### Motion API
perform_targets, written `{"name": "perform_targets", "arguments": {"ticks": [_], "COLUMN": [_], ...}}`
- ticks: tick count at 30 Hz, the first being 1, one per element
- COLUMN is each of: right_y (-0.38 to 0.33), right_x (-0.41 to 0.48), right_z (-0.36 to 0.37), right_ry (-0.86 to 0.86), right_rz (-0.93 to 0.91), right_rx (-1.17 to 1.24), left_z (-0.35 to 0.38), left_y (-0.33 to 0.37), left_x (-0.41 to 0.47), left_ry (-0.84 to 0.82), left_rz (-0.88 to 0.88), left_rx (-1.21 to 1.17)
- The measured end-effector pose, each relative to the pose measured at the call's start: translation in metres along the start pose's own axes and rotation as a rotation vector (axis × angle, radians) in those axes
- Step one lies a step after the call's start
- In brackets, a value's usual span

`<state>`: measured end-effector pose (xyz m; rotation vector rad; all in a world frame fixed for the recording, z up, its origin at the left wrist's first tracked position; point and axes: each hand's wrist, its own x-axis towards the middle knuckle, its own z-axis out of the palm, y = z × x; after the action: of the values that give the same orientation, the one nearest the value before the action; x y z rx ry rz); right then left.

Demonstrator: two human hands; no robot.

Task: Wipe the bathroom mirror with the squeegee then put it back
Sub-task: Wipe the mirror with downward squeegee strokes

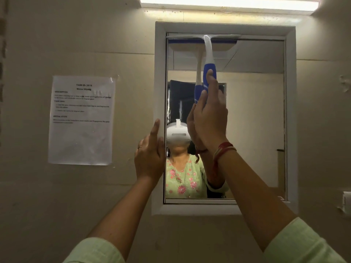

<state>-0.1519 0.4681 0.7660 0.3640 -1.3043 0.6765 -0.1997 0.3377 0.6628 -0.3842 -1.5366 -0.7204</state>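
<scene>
A white-framed mirror [254, 118] hangs on the beige wall straight ahead. My right hand [210, 118] is closed around the blue grip of a white and blue squeegee [208, 54]. Its blade lies flat across the glass at the top left edge of the mirror, spanning a little over half the width. My left hand [150, 158] rests against the mirror frame's left side, fingers pointing up, holding nothing. The glass reflects the squeegee, my hands and a person in a green patterned top.
A printed task sheet [82, 120] is taped to the wall left of the mirror. A bright tube light [228, 2] runs above the mirror. A small white fitting [346, 202] sticks out at the right edge of the wall.
</scene>
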Motion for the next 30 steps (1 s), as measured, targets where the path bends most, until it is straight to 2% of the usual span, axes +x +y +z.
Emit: {"name": "perform_targets", "arguments": {"ticks": [4,30], "right_y": [-0.001,-0.012], "right_x": [-0.003,-0.02], "right_z": [0.0,-0.005], "right_ry": [-0.005,-0.075], "right_rz": [-0.011,0.004], "right_rx": [-0.078,-0.092], "left_z": [0.0,0.003], "left_y": [0.0,-0.001], "left_x": [0.0,-0.001], "left_ry": [-0.004,-0.002], "left_rz": [0.0,-0.009], "left_rx": [-0.014,-0.067]}}
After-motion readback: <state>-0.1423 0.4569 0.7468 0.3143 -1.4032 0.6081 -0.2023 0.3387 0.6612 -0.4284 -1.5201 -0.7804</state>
